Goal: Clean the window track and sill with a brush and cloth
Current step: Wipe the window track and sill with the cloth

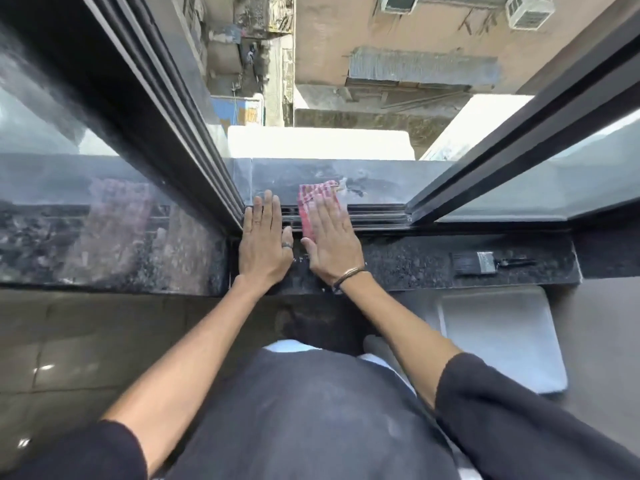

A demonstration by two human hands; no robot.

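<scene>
A red and white checked cloth (pixel 313 199) lies across the window track (pixel 375 215) and the outer stone ledge (pixel 391 178). My right hand (pixel 330 242) lies flat on it, fingers straight, pressing it onto the rails. My left hand (pixel 264 240) rests flat and empty beside it, fingertips on the track next to the left sliding frame (pixel 194 133). The dark granite sill (pixel 408 263) runs under both wrists. A flat paintbrush (pixel 476 263) with black bristles and a metal ferrule lies on the sill to the right.
The window stands open onto a deep drop to rooftops below. A glass pane (pixel 97 202) closes the left side, and another sliding frame (pixel 519 150) angles in on the right. A grey mat (pixel 498 337) lies on the floor below the sill.
</scene>
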